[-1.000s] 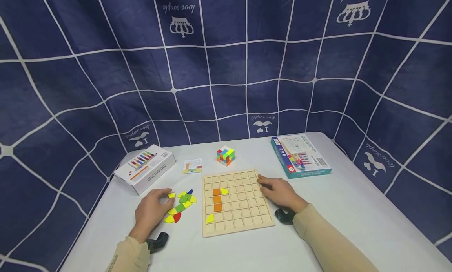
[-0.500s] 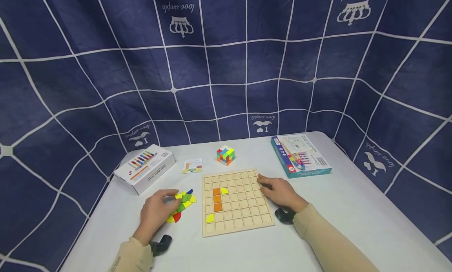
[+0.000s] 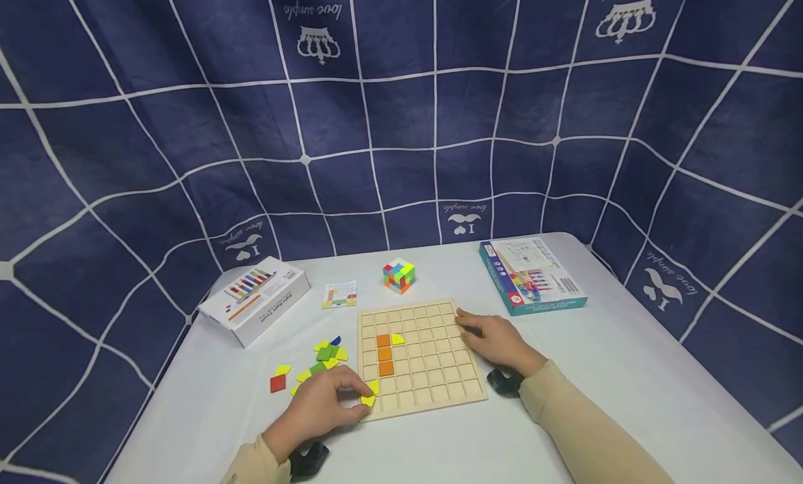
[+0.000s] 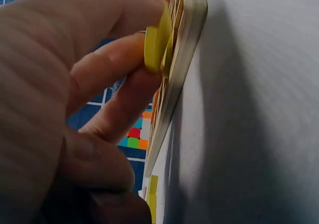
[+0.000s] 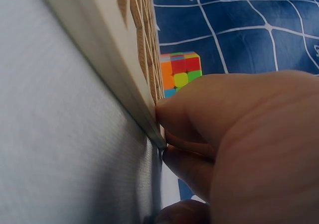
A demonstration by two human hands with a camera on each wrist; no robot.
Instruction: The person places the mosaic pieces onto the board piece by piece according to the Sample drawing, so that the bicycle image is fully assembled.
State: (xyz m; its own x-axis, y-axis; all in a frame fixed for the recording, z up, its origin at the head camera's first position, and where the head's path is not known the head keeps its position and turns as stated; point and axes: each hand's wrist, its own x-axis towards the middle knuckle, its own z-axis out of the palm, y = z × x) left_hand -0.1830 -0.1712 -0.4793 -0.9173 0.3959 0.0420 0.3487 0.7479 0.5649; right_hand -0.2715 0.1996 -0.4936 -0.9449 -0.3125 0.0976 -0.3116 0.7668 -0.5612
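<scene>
My left hand (image 3: 321,405) pinches a yellow tile (image 3: 368,401) between thumb and fingertips at the front left corner of the wooden grid board (image 3: 433,379). In the left wrist view the held yellow tile (image 4: 151,49) is tilted against the board's edge. Just behind it a yellow quarter-circle tile (image 3: 374,385) lies in a cell. Further back on the board sit several orange square tiles (image 3: 385,354) in a column and another yellow quarter-circle tile (image 3: 398,339). My right hand (image 3: 498,341) rests its fingertips against the board's right edge.
Loose green, yellow and blue tiles (image 3: 324,353) lie left of the board, with a red square tile (image 3: 278,383) further left. Behind are a pattern card (image 3: 339,294), a puzzle cube (image 3: 399,275), a white box (image 3: 257,299) and a teal-edged box (image 3: 533,275).
My left hand has moved from the loose tile pile rightward and nearer to the board's front left corner, carrying a yellow tile. The right hand stays at the board's right edge.
</scene>
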